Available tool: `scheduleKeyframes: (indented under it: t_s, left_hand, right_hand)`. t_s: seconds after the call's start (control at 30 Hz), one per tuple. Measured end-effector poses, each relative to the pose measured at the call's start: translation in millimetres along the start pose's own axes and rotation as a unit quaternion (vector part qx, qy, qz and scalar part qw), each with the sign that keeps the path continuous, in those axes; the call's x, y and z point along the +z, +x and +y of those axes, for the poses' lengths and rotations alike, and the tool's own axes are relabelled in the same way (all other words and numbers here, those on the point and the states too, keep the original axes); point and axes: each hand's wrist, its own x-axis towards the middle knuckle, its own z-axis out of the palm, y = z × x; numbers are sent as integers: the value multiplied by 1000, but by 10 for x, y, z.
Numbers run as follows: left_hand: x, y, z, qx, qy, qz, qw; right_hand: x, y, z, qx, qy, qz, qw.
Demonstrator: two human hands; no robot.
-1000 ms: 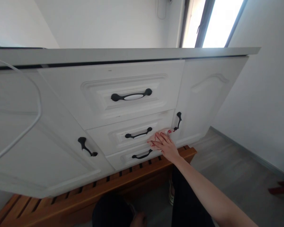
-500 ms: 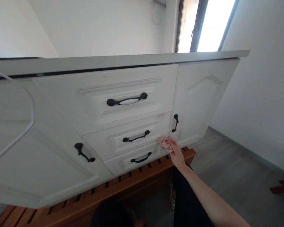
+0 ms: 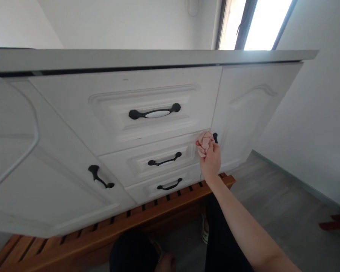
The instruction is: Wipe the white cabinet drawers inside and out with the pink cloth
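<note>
My right hand (image 3: 211,160) is closed around a crumpled pink cloth (image 3: 204,143). The cloth is against the white cabinet front, at the upper right corner of the middle drawer (image 3: 136,153). Just right of the hand is the black handle (image 3: 215,137) of the right cabinet door (image 3: 249,109), partly covered by my fingers. Left of the cloth, the middle drawer's black handle (image 3: 164,159) shows in full. At the bottom edge, a dim skin-coloured shape (image 3: 166,262) beside my left knee may be my left hand; its fingers cannot be made out.
Above is the top drawer (image 3: 73,102), under a grey countertop (image 3: 130,58). A slatted wooden bench (image 3: 96,236) runs along the cabinet's foot, in front of my knees. A white cable (image 3: 35,128) hangs at the left. Reddish wooden legs (image 3: 336,223) stand on the floor at right.
My right hand has moved up with the cloth, from beside the bottom drawer's top right corner to the middle drawer's upper right corner. The camera view has shifted slightly.
</note>
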Motion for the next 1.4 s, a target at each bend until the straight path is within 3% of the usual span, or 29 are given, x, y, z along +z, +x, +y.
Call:
scheduleKeyframes:
  t_s: [0.17,0.33,0.53,0.67,0.73,0.8,0.87,0.97,1.03,1.1,1.17,1.27,1.4]
  left_hand:
    - [-4,13,45,-1,-13,-5,1000]
    - [-12,3,107,-11,-45,4,999]
    - [-28,13,159,-38,-77,-14,996]
    - [78,26,218,-28,-73,6,997]
    - [64,8,314,10,-67,41,997]
    - [-72,-16,468,75,-51,121,989]
    - [-342,-36,676,133,-24,254,958]
    - [-898,-46,1023,166,29,494,853]
    - [-1258,-36,1214,177,50,571,800]
    - [-1534,-21,1343,184,60,574,796]
    - [-1699,-15,1422,190,53,544,815]
    - [-1788,-42,1506,183,6,508,841]
    - [-1823,-119,1596,171,-52,502,846]
  right_hand:
    - [169,-498,329,5,-49,-77,996]
    - [317,-845,496,12,-59,-101,993]
    - [443,-1055,436,32,-26,-62,997]
    - [470,-1189,304,-8,-4,-98,995]
    - [465,-1234,265,-22,-4,-110,994]
    - [447,-1260,248,-41,8,-121,992]
    - [407,-1281,239,-76,52,-157,983]
    - [298,-1342,244,-78,133,-211,965]
    - [199,-1415,290,-38,154,-207,965]
    - [94,-1501,387,-11,158,-185,970]
    - [-10,-1577,516,-6,164,-176,971]
    - [-151,-1642,677,13,169,-178,969]
    - [-300,-1647,680,51,181,-166,968]
